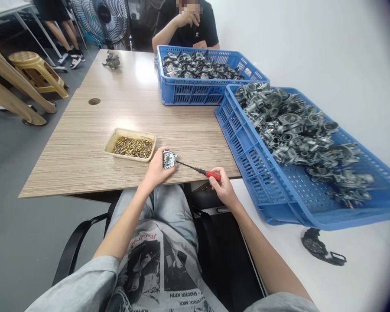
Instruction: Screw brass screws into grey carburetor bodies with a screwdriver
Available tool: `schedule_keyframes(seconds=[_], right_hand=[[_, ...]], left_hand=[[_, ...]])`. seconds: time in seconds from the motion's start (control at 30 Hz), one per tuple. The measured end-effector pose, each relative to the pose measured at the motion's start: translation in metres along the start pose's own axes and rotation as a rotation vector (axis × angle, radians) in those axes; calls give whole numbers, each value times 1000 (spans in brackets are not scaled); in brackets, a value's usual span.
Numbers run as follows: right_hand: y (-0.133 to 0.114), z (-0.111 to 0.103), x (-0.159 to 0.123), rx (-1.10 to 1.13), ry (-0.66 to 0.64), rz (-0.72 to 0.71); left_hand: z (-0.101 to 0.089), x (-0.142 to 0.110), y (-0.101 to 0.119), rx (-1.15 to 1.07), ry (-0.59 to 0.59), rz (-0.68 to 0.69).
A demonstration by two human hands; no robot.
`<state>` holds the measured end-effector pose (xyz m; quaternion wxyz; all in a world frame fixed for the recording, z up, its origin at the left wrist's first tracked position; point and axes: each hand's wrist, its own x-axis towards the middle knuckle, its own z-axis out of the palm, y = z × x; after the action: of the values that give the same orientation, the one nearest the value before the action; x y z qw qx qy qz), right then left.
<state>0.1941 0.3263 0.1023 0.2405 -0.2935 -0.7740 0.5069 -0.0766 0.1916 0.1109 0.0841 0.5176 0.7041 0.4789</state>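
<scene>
My left hand (158, 168) is closed around a small grey metal carburetor body (169, 159) near the table's front edge. Between the fingers and thumb its open face shows. A screwdriver (211, 174) with a red and black handle is gripped in my right hand (223, 187). Its long dark shaft points left, and the tip is at the right side of the carburetor body; whether it touches a screw is too small to tell. Just beyond my left hand sits a cream plastic tray (109, 147) full of small brass parts (133, 147).
A blue crate (256, 173) of metal carburetor bodies stands at the right. Behind it is another blue crate (188, 93) of parts. One loose carburetor (112, 60) lies on the table (74, 130) at the far left. Across sits a person (188, 26); a wristwatch (321, 249) lies lower right.
</scene>
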Motion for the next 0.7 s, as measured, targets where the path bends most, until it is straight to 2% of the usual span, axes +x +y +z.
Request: schedule_keyframes(seconds=[0.4,0.7], right_hand=[[10,1,2,40,15,27],[7,1,2,31,25,22]], left_hand=[[0,0,1,-8,4,1],[-1,0,2,-16,-2,-15]])
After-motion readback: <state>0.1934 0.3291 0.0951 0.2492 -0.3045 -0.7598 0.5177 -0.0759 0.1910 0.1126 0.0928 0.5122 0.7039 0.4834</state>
